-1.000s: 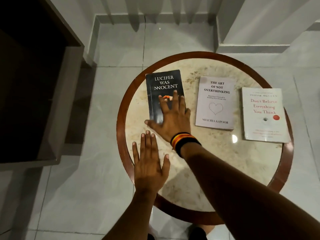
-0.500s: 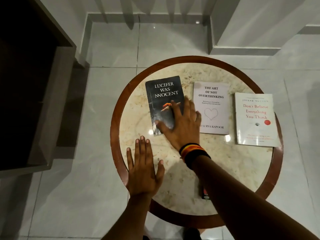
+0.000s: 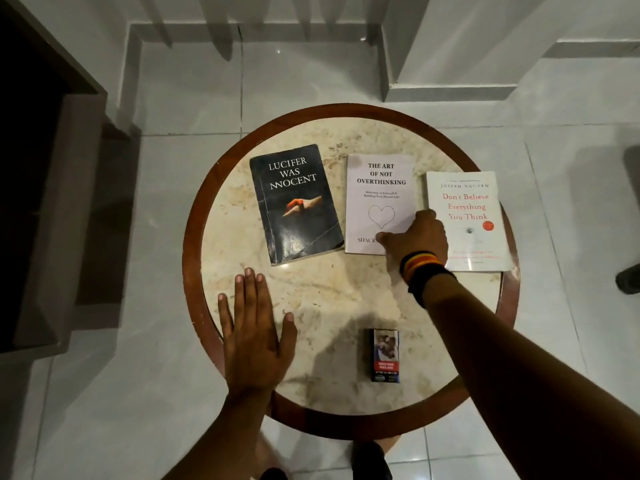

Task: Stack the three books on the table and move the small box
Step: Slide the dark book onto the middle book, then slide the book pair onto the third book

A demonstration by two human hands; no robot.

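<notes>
Three books lie side by side on the round table (image 3: 214, 209). The black book (image 3: 294, 202) is at the left, tilted. The pale lilac book (image 3: 379, 188) is in the middle and the white book (image 3: 464, 209) at the right. My right hand (image 3: 417, 237) rests on the lower right corner of the lilac book, thumb on its cover and fingers curled at its right edge. My left hand (image 3: 254, 334) lies flat and spread on the table's near left. A small dark box (image 3: 385, 355) lies on the near part of the tabletop.
The table has a marble top and a brown wooden rim, and it stands on a glossy tiled floor. A dark cabinet (image 3: 45, 220) is at the left. White wall corners and skirting (image 3: 450, 88) run behind the table. A dark shoe (image 3: 628, 278) is at the right edge.
My right hand left the black book and moved right onto the lilac book's lower corner. The small box, hidden under my arm before, is now in full view. The left hand stayed flat.
</notes>
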